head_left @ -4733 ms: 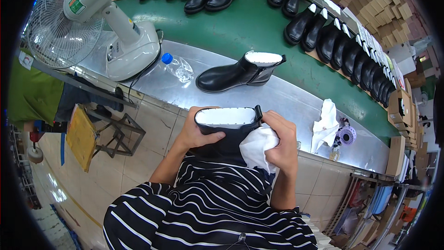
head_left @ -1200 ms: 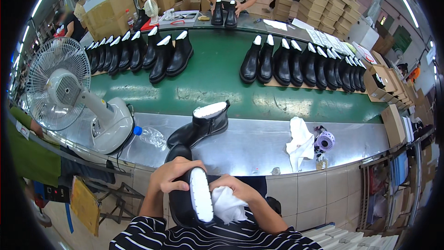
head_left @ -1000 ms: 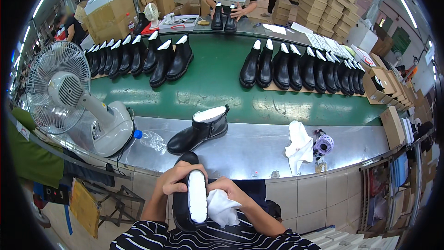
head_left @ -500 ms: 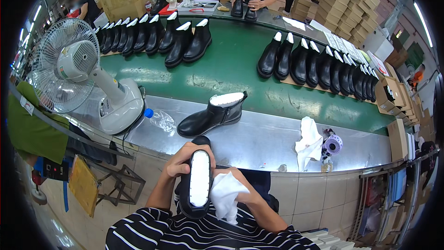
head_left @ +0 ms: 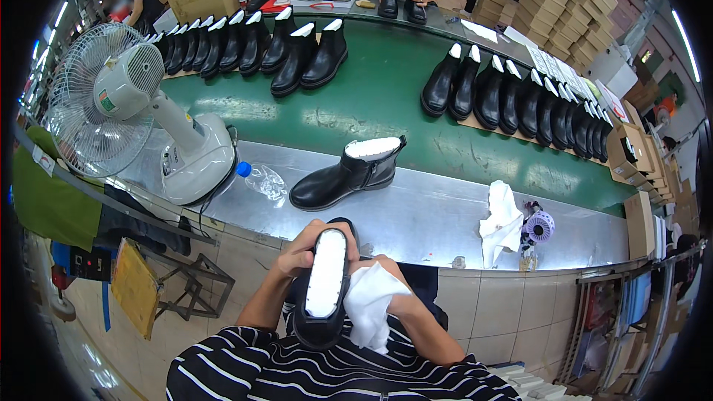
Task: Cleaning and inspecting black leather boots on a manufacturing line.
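Note:
My left hand (head_left: 304, 247) is wrapped round the shaft of a black ankle boot (head_left: 321, 329), held close in front of my striped shirt. White stuffing fills the boot's opening, which faces up at me. Bunched in my right hand (head_left: 397, 298), a white cloth (head_left: 370, 301) hangs against the boot's right side. Some of the right fingers are hidden behind the cloth. Just beyond my hands, a second black boot (head_left: 338, 184) stands upright on the metal bench edge (head_left: 423, 219), its toe pointing left and its top stuffed with white.
A grey fan (head_left: 174, 130) and a clear bottle (head_left: 265, 183) stand and lie at left. Another white cloth (head_left: 500, 223) lies right, beside a small purple fan (head_left: 540, 226). Rows of black boots (head_left: 486, 93) line the green belt (head_left: 379, 82). Across it, a person handles two boots (head_left: 414, 11).
The whole view has shifted slightly. The held boot leans a little more to the right, and my right hand with the cloth stays at its side. Across the belt, the person's boots are spread wider.

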The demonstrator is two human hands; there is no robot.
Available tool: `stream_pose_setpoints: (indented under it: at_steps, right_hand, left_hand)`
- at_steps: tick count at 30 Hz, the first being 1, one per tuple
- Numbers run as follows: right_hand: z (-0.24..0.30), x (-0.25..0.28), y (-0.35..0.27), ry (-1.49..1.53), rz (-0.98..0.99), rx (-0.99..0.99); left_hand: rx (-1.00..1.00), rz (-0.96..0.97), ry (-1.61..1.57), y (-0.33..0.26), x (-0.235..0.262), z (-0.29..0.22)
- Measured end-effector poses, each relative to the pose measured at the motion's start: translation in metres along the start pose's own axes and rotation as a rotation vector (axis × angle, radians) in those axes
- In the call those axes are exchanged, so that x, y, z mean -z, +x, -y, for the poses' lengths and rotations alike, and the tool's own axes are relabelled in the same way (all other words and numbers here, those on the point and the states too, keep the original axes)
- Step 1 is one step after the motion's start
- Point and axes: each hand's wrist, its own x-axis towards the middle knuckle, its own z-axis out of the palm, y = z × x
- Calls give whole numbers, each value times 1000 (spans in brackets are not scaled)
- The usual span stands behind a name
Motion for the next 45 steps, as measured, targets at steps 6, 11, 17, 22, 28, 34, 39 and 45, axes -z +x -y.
stream_pose_setpoints:
  at_steps: [6, 11, 17, 22, 28, 34, 39, 45]
  right_hand:
    - [14, -13, 10, 104, -89, 121]
    - [29, -9, 15, -14, -36, 6]
    - [26, -11, 17, 8, -40, 59]
    - [18, -6, 12, 91, -121, 212]
    - [19, 9, 7, 83, -118, 105]
    - [22, 48, -61, -219, -545, -16]
    - [11, 101, -194, -388, -1136, 21]
    - [45, 116, -233, -403, -594, 243]
  left_hand:
    - [-21, -32, -255, -1, -4, 4]
    - [-15, 15, -273, 4, 2, 5]
    - [-32, 92, -337, 6, -1, 1]
    - [-44, -41, -259, 15, -12, 3]
    - [-49, -103, -221, 19, -15, 13]
    - [-96, -108, 148, 38, -16, 22]
    - [-157, -419, 667, 79, -63, 40]
    - [-233, -543, 942, 118, -61, 111]
